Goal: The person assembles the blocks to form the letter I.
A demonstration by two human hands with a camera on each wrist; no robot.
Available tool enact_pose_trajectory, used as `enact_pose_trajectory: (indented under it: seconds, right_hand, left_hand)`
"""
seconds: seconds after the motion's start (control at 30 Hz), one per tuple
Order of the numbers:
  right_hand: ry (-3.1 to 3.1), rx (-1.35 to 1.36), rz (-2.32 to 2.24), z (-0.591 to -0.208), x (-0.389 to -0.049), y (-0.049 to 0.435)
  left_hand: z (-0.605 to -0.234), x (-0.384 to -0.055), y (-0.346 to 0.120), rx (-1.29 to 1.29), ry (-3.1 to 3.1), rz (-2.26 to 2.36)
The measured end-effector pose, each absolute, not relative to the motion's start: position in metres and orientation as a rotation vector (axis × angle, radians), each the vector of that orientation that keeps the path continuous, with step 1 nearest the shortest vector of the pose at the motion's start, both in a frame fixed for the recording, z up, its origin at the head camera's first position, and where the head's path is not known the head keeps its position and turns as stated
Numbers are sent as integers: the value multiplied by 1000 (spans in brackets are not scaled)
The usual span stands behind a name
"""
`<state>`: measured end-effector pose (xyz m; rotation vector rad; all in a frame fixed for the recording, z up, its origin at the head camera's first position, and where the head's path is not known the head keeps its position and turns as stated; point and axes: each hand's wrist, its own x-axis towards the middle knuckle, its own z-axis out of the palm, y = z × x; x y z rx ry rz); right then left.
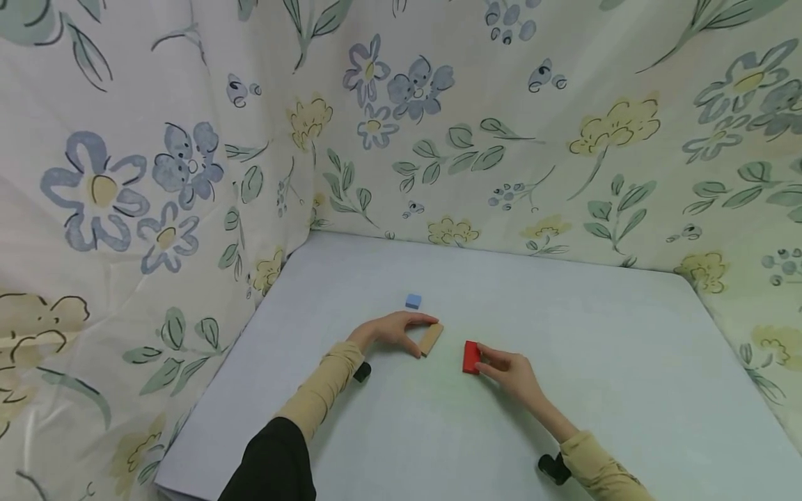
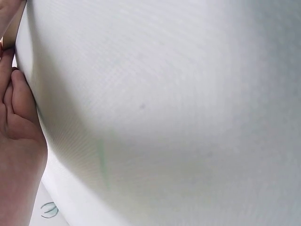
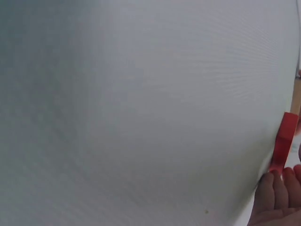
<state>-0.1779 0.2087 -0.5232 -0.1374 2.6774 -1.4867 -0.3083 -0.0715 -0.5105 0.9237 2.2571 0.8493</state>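
In the head view my left hand (image 1: 391, 330) pinches a flat tan wooden block (image 1: 431, 339) lengthwise, thumb at its near end and a finger at its far end. To the right, a red rectangular block (image 1: 471, 358) is gripped along its right side by the thumb and fingers of my right hand (image 1: 510, 372). A gap separates the two blocks. Just beyond my left hand lies a small blue block (image 1: 413, 301), untouched. The right wrist view catches the red block (image 3: 284, 139) at its right edge, with fingertips against it. Only part of my left hand (image 2: 21, 122) enters the left wrist view.
A white tabletop (image 1: 601, 348) lies under both hands. Floral curtains (image 1: 438, 153) hang along its back and left side. Dark wrist cameras (image 1: 554, 469) sit at both forearms, close to the surface.
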Motion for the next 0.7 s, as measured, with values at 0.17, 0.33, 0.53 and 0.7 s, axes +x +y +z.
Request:
enact_pose_trajectory:
  seconds: [0.17,0.33,0.53,0.7]
  right_hand:
    - [2675,-126,-1531,-528,-177,208]
    - [2712,-128,-1557,-531,-178,208]
    - [2794,-134,-1528,-535,-178,207]
    - [2809,-122,-1500,-535,-179,207]
  left_hand:
    - [-512,-310,-72,931,2251,859]
    - [-511,-310,-71,919,2252,860]
    - [-513,-311,-71,920,2259,847]
    - [-513,-311,-71,928,2243,865]
